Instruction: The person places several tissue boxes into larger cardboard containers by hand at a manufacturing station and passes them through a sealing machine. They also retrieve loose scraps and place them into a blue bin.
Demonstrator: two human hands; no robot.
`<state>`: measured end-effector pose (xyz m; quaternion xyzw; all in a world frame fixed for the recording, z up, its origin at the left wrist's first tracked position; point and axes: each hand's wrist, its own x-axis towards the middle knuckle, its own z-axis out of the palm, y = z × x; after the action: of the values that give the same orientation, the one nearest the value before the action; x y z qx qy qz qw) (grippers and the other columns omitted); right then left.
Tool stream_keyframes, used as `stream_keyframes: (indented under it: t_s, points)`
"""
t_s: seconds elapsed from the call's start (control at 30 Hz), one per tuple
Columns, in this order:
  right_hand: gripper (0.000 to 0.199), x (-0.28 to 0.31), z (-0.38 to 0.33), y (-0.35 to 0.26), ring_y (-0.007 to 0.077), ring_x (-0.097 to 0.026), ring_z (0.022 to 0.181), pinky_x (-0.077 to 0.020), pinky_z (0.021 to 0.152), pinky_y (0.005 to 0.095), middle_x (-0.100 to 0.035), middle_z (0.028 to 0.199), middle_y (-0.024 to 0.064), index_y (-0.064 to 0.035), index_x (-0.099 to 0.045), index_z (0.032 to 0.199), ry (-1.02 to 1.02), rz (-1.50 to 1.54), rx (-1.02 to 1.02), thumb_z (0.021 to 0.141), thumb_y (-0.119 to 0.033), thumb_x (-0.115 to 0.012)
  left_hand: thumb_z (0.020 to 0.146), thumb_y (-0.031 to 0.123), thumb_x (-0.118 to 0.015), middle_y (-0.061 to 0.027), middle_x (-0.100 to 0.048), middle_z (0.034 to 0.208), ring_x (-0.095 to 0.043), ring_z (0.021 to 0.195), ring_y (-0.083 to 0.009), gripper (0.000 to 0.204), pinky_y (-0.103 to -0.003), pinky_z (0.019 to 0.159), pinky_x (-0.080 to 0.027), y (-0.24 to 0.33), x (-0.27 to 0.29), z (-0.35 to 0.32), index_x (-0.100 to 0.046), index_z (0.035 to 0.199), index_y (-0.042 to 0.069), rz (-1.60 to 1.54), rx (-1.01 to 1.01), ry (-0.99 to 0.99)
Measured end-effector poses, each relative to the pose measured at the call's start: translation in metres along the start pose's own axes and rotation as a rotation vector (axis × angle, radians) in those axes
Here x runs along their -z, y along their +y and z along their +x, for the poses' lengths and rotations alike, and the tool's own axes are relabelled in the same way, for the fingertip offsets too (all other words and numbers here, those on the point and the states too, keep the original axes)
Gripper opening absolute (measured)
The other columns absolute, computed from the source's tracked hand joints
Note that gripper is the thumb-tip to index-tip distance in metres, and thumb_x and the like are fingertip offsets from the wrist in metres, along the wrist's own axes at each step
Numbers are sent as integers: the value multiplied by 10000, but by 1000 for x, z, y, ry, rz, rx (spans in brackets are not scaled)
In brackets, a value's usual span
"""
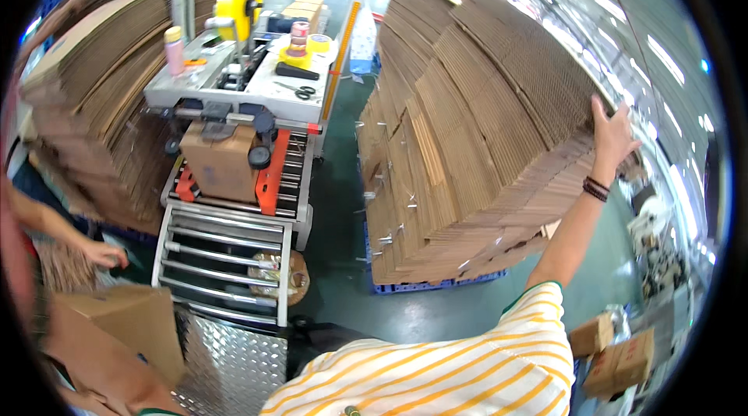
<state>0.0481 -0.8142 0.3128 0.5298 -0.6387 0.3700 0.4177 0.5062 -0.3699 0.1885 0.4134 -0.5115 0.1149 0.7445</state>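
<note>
My right hand (614, 139) is spread, unclenched, at the upper right corner of the flattened cardboard stack (487, 93), right of the roller conveyor (226, 237); my left hand I can't make out. Sheets look light, stiff; I'd take a few by their edges.

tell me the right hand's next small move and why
Probably curl the right hand around the edge of the upper flattened cardboard cartons. It is at their right-hand end with fingers spread, and no firm grip shows; whether it already touches them is hard to tell.
</note>
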Motion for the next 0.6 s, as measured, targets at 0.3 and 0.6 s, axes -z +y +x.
stream_keyframes:
  t_s: [0.3,0.6]
  points:
    - [316,-25,-7,17,273,-543,794,-429,694,387,-588,783,63,-96,-581,807,236,292,321,715,-387,-666,796,201,-558,-157,-483,1118,-448,1064,-265,379,-368,937,-353,76,10,-82,-467,1106,3,538,247,-249]
    - [209,64,-22,0,243,-524,739,-392,875,403,-537,727,53,-53,-510,722,659,734,564,729,-181,-675,734,234,-626,-158,-454,1173,-413,1118,-266,512,-369,962,-328,134,39,-165,-434,1155,17,731,467,-204]
